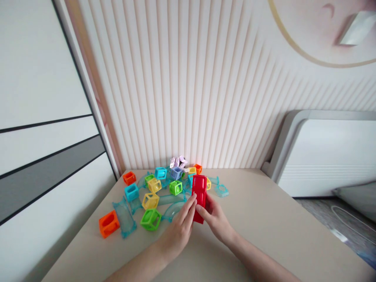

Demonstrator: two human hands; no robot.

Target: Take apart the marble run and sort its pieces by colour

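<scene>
Head view: we see the left hand [179, 227] and right hand [219, 220] gripping the red stack [199, 188] between them, right of the nearest green block [150, 220]. We judge this step as steadying it; the next move calls for even pressure.

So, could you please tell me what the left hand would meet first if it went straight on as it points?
Most likely the red stack: the left hand points at it, fingertips apparently touching its side, though depth is unclear.

Left fingers [188, 208] opposite right fingers [203, 213]
</scene>
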